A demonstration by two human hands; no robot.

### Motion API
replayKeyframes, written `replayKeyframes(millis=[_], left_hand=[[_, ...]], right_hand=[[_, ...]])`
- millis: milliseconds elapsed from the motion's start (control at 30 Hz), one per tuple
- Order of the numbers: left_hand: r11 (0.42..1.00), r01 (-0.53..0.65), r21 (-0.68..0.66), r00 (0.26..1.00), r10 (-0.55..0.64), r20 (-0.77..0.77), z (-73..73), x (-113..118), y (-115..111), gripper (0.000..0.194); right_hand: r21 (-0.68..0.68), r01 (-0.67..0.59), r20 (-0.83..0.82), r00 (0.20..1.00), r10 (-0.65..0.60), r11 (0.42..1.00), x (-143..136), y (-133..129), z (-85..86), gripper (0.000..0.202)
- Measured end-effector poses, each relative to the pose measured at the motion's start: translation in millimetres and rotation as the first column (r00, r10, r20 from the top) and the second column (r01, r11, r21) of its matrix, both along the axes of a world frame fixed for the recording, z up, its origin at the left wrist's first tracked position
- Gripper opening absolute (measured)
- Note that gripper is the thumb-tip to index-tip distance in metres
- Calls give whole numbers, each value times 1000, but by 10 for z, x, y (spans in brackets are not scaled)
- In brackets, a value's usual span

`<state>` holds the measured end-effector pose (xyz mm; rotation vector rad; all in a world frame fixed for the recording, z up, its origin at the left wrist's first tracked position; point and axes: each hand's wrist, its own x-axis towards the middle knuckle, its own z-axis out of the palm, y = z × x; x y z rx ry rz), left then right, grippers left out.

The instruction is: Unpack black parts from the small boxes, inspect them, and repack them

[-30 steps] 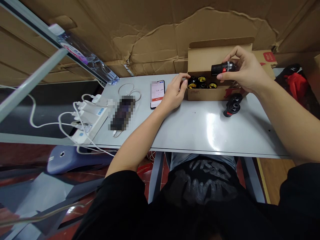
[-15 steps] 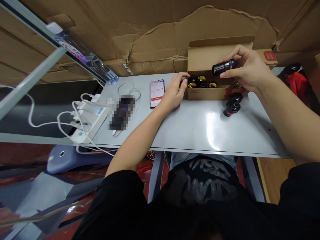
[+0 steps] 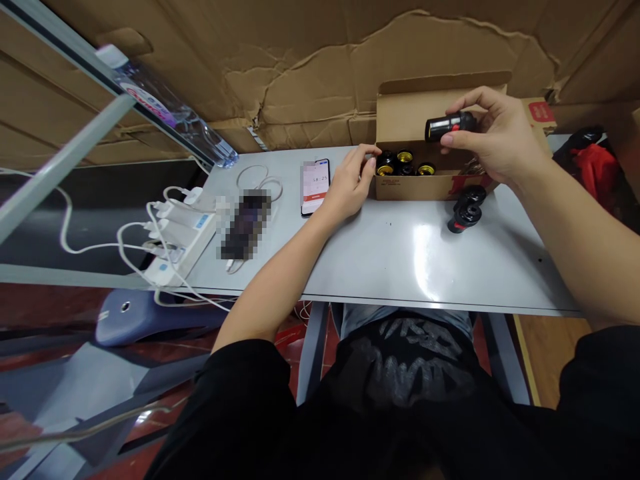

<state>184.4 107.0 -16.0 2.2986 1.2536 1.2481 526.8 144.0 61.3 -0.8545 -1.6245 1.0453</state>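
The right hand (image 3: 503,137) has a black socket (image 3: 439,127) in a pinch grip above the carton (image 3: 417,189) by the back edge of the table (image 3: 370,260), while the left hand (image 3: 351,181), loose and unclenched as far as I can see, rests against the carton's left end.

Black short-sleeved shirt (image 3: 240,407) bears grey print (image 3: 395,373); trousers (image 3: 357,320) are pale blue.

Moderate indoor light: white glare streaks the grey tabletop (image 3: 373,260) at three o'clock — while the black T-shirt (image 3: 400,440), at six, sinks into deep darkness. Mosaic blocks hide a phone-like device (image 3: 245,227) at nine; wide-angle distortion slants the metal shelf bar (image 3: 65,38) toward ten.
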Motion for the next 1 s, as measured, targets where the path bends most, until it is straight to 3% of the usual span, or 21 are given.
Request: replayKeyframes(millis=[133, 333, 533, 833, 1000], left_hand=[[1000, -7, -3, 1000, 7, 6, 7, 8, -8, 81], [1000, -8, -17, 1000, 8, -18, 42, -1, -27, 80], [1000, -9, -29, 1000, 8, -16, 53, 1, -41, 79], [1000, -5, -26, 1000, 5, 14, 25, 12, -17, 82], [1000, 5, -9, 1000, -4, 6, 34, 12, -24, 78]], right_hand=[[77, 37, 57, 998, -42, 996, -28, 7, -12, 93], [60, 12, 62, 998, -15, 998, -1, 57, -42, 97], [-1, -48, 46, 998, 48, 999, -5, -12, 20, 86], [-3, -21, 30, 999, 21, 1000, 11, 93, -75, 92], [9, -24, 71, 997, 24, 1000, 47, 51, -59, 79]])
